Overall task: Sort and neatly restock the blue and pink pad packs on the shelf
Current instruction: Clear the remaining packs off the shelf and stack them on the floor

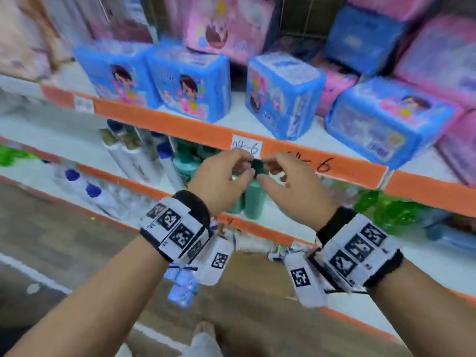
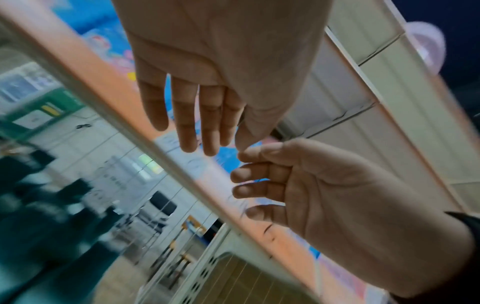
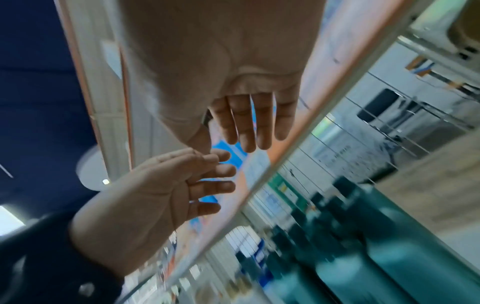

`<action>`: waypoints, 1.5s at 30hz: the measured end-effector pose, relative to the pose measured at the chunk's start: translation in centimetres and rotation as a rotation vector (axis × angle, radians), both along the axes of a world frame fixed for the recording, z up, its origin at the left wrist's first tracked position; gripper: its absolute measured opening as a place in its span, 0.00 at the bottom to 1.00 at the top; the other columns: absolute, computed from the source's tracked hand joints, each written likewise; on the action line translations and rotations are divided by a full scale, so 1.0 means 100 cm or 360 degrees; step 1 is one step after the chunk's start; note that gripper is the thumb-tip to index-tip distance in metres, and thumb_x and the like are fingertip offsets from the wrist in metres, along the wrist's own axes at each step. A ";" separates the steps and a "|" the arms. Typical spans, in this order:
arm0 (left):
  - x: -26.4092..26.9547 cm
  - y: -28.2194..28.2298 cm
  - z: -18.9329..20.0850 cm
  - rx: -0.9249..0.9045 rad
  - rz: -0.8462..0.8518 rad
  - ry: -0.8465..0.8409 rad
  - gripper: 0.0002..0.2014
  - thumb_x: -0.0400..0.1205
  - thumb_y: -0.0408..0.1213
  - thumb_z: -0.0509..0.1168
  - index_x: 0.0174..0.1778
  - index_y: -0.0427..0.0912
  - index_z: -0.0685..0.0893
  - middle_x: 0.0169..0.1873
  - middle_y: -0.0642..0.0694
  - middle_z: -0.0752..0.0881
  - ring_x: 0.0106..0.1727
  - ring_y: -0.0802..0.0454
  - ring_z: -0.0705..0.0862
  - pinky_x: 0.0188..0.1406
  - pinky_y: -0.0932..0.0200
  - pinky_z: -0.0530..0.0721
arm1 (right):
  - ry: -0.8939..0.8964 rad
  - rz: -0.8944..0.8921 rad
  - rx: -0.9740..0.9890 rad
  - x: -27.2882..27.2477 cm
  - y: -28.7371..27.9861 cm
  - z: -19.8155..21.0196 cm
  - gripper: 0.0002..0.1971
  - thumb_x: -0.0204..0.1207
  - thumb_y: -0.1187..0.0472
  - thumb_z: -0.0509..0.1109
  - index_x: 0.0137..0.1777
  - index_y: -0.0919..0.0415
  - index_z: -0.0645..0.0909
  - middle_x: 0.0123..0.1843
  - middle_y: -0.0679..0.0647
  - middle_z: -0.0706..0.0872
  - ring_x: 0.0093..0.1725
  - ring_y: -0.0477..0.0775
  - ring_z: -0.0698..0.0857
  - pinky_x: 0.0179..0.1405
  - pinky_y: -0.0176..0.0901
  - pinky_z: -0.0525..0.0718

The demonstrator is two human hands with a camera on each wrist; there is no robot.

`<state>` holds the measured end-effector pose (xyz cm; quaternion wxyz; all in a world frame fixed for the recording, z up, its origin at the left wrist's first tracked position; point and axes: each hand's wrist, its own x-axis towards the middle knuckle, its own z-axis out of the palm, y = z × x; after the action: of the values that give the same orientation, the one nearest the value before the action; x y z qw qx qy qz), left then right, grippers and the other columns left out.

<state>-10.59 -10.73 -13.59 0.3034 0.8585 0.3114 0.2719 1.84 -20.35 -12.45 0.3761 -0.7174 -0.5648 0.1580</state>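
Both hands, left [image 1: 219,181] and right [image 1: 288,184], hover empty with fingers loosely spread, thumbs nearly touching, below the shelf [image 1: 180,124] of blue packs [image 1: 190,86].

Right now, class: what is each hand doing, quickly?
Left hand: open, fingers loosely bent, holding nothing.
Right hand: open, fingers loosely bent, holding nothing.
Their fingertips nearly meet below the shelf edge.

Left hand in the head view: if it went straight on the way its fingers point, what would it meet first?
Most likely the right hand: the left hand points across at it, fingertips nearly meeting. Whether they already touch is unclear. The orange shelf edge lies just beyond.
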 end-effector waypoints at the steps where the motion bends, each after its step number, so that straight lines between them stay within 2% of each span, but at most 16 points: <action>1: 0.003 0.003 0.014 0.0018 -0.0001 -0.0077 0.10 0.76 0.37 0.67 0.53 0.42 0.85 0.38 0.53 0.85 0.42 0.55 0.84 0.46 0.62 0.79 | 0.0002 -0.0039 0.0089 0.002 0.003 0.012 0.12 0.75 0.61 0.69 0.57 0.62 0.80 0.50 0.55 0.84 0.51 0.53 0.80 0.52 0.44 0.76; 4: 0.012 0.021 0.043 0.0104 -0.0077 -0.0210 0.12 0.75 0.36 0.67 0.54 0.42 0.84 0.37 0.57 0.81 0.39 0.59 0.79 0.38 0.77 0.73 | 0.0002 -0.0216 0.0285 0.010 0.013 0.033 0.12 0.73 0.63 0.70 0.56 0.62 0.80 0.49 0.52 0.82 0.51 0.50 0.80 0.54 0.41 0.77; 6: 0.021 0.037 0.059 0.0220 -0.0139 -0.0163 0.18 0.75 0.34 0.69 0.62 0.42 0.80 0.47 0.52 0.78 0.48 0.54 0.79 0.43 0.79 0.70 | -0.0100 -0.0389 0.0352 0.016 0.022 0.039 0.14 0.72 0.63 0.71 0.58 0.64 0.79 0.52 0.53 0.79 0.56 0.54 0.78 0.54 0.34 0.70; 10: 0.048 0.066 0.078 0.0408 -0.0246 0.0049 0.30 0.74 0.35 0.70 0.73 0.42 0.71 0.66 0.41 0.73 0.70 0.45 0.70 0.70 0.61 0.64 | -0.0320 -0.0762 0.0452 0.031 0.044 0.043 0.25 0.67 0.60 0.76 0.63 0.66 0.75 0.60 0.62 0.75 0.64 0.62 0.71 0.57 0.34 0.59; 13: 0.060 0.084 0.080 0.0442 -0.0250 0.0203 0.30 0.75 0.36 0.68 0.75 0.45 0.69 0.71 0.42 0.69 0.73 0.43 0.65 0.72 0.54 0.64 | -0.0378 -0.0908 0.0393 0.042 0.064 0.040 0.35 0.64 0.53 0.78 0.69 0.65 0.70 0.64 0.63 0.72 0.67 0.62 0.67 0.63 0.42 0.58; 18: 0.061 0.108 0.080 0.0505 -0.0383 0.0310 0.30 0.76 0.34 0.67 0.76 0.43 0.67 0.73 0.42 0.69 0.74 0.46 0.65 0.71 0.61 0.58 | -0.0021 -0.0908 0.0276 0.060 0.088 0.031 0.44 0.65 0.51 0.79 0.78 0.57 0.60 0.72 0.61 0.67 0.72 0.60 0.68 0.70 0.47 0.65; 20: 0.058 0.113 0.082 0.0480 -0.0421 0.0284 0.31 0.77 0.33 0.67 0.77 0.43 0.66 0.74 0.43 0.68 0.75 0.47 0.64 0.69 0.65 0.57 | 0.0181 -0.0899 0.0369 0.066 0.088 0.030 0.43 0.65 0.55 0.79 0.77 0.55 0.61 0.73 0.58 0.70 0.72 0.56 0.70 0.70 0.42 0.68; 23: 0.054 0.117 0.089 0.0508 -0.0506 0.0236 0.35 0.75 0.33 0.69 0.78 0.48 0.63 0.74 0.46 0.66 0.75 0.49 0.63 0.70 0.64 0.60 | 0.0432 -0.0895 0.0597 0.071 0.081 0.037 0.44 0.61 0.60 0.82 0.75 0.53 0.61 0.70 0.54 0.73 0.68 0.53 0.76 0.71 0.48 0.73; 26: 0.062 0.113 0.103 0.0676 -0.0630 0.0159 0.43 0.70 0.40 0.74 0.79 0.48 0.60 0.75 0.46 0.66 0.76 0.49 0.63 0.73 0.61 0.58 | 0.0309 -0.0801 0.0696 0.073 0.069 0.062 0.48 0.57 0.57 0.82 0.75 0.46 0.59 0.67 0.52 0.74 0.65 0.51 0.76 0.66 0.43 0.74; 29: 0.077 0.102 0.117 0.0740 -0.0718 0.0165 0.54 0.63 0.47 0.78 0.81 0.50 0.52 0.78 0.46 0.63 0.79 0.48 0.60 0.77 0.49 0.60 | 0.0063 -0.0556 0.0551 0.071 0.054 0.096 0.50 0.51 0.51 0.80 0.75 0.42 0.59 0.66 0.48 0.75 0.65 0.46 0.75 0.65 0.37 0.71; 32: 0.088 0.090 0.127 0.0371 -0.0886 0.0040 0.62 0.58 0.44 0.82 0.82 0.51 0.47 0.77 0.49 0.63 0.77 0.53 0.64 0.75 0.53 0.66 | -0.0073 -0.0359 0.0411 0.067 0.041 0.122 0.49 0.53 0.50 0.81 0.75 0.42 0.59 0.64 0.44 0.77 0.59 0.33 0.78 0.57 0.25 0.73; 35: 0.093 0.082 0.125 -0.0219 -0.0987 -0.0315 0.56 0.62 0.30 0.81 0.81 0.45 0.52 0.72 0.51 0.68 0.70 0.60 0.71 0.70 0.65 0.71 | -0.0090 -0.0434 0.0569 0.067 0.031 0.134 0.43 0.61 0.57 0.82 0.73 0.47 0.63 0.59 0.43 0.78 0.54 0.22 0.75 0.50 0.13 0.68; 38: 0.094 0.073 0.113 -0.0792 -0.0923 -0.0751 0.40 0.69 0.20 0.72 0.75 0.39 0.61 0.62 0.42 0.78 0.54 0.56 0.84 0.55 0.61 0.84 | 0.0048 -0.0652 0.0807 0.071 0.019 0.131 0.34 0.67 0.58 0.78 0.70 0.51 0.66 0.58 0.44 0.74 0.57 0.36 0.75 0.53 0.21 0.71; 40: 0.093 0.067 0.106 -0.1137 -0.0904 -0.1005 0.29 0.71 0.22 0.68 0.68 0.37 0.69 0.54 0.40 0.83 0.43 0.57 0.87 0.46 0.60 0.88 | 0.0268 -0.0666 0.0675 0.068 0.013 0.119 0.34 0.69 0.59 0.76 0.72 0.51 0.63 0.58 0.46 0.73 0.55 0.40 0.76 0.49 0.21 0.74; 42: 0.091 0.064 0.101 -0.1347 -0.0939 -0.1103 0.27 0.69 0.31 0.66 0.65 0.35 0.73 0.53 0.39 0.85 0.43 0.52 0.88 0.46 0.55 0.88 | 0.0569 -0.0493 0.0487 0.061 0.011 0.102 0.33 0.71 0.60 0.74 0.72 0.49 0.61 0.58 0.45 0.75 0.51 0.36 0.80 0.42 0.19 0.78; 45: 0.088 0.063 0.095 -0.1363 -0.0959 -0.1063 0.23 0.68 0.34 0.66 0.61 0.38 0.76 0.49 0.43 0.88 0.43 0.51 0.89 0.43 0.55 0.89 | 0.0892 -0.0372 0.0511 0.054 0.013 0.087 0.32 0.70 0.67 0.73 0.73 0.55 0.64 0.54 0.48 0.84 0.46 0.37 0.87 0.41 0.28 0.83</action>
<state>-1.80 -4.38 -4.14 0.7655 0.5792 0.0249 0.2792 7.29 -19.00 -3.74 0.6404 -0.6376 -0.3711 0.2138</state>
